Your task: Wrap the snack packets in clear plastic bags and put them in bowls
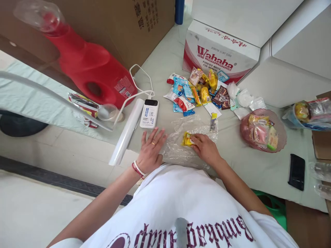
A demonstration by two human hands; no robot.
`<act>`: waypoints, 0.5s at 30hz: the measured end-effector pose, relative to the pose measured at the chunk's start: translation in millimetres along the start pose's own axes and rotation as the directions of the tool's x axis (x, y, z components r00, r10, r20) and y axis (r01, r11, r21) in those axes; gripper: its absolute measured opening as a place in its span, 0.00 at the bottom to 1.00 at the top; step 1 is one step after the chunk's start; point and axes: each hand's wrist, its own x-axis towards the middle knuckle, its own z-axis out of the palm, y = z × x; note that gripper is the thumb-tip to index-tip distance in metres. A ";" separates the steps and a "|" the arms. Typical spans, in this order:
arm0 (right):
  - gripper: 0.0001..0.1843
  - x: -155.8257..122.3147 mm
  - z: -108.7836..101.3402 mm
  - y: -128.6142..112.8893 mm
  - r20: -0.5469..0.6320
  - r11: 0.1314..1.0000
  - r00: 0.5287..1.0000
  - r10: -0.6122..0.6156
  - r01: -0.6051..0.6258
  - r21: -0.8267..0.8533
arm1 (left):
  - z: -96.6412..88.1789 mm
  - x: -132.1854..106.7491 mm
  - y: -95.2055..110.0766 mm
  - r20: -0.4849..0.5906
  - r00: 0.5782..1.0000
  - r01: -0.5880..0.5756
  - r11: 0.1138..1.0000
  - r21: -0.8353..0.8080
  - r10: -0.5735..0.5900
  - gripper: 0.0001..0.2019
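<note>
The left hand (pixel 151 150) lies flat, palm down, its fingers (pixel 157 136) spread apart, touching the counter (pixel 261 165) at the left edge of the clear plastic bag (pixel 178 153). The right hand (pixel 206 147) rests on the bag, its fingers drawn together and closed on one end of the yellow snack packet (pixel 187 139). The packet is small, glossy and flat. Whether it lies inside the crumpled bag or on top of it cannot be told. A pile of snacks (pixel 199 91) lies beyond the bag.
</note>
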 end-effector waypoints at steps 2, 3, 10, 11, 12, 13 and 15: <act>0.20 -0.1 -1.8 -1.2 -0.025 0.999 0.999 -0.044 0.043 -0.020 | -5.2 8.8 7.4 -0.022 0.987 -0.159 0.987 -0.004 0.159 0.45; 0.20 0.4 -2.1 -2.2 -0.036 0.997 0.997 -0.074 0.073 -0.032 | -4.8 15.3 10.8 0.012 0.973 -0.230 0.973 -0.026 0.231 0.42; 0.19 -4.2 9.0 9.7 -0.069 0.985 0.982 -0.173 0.173 -0.006 | 34.6 52.7 -14.7 0.218 0.975 -0.031 1.000 -0.003 0.031 0.28; 0.19 -7.3 10.5 13.5 -0.080 0.986 0.983 -0.164 0.165 0.009 | 38.5 52.9 -22.0 0.215 0.977 -0.014 1.000 0.014 0.011 0.28; 0.19 -10.4 11.5 17.0 -0.090 0.987 0.984 -0.156 0.158 0.022 | 40.7 52.1 -28.0 0.200 0.980 0.000 1.000 0.026 -0.005 0.29; 0.19 -13.1 12.2 19.8 -0.100 0.987 0.983 -0.152 0.156 0.036 | 41.2 50.7 -31.8 0.170 0.985 0.018 0.999 0.034 -0.023 0.31; 0.19 -16.0 11.9 22.4 -0.112 0.985 0.982 -0.152 0.160 0.061 | 37.6 47.6 -31.8 0.065 0.996 0.055 0.998 0.042 -0.057 0.33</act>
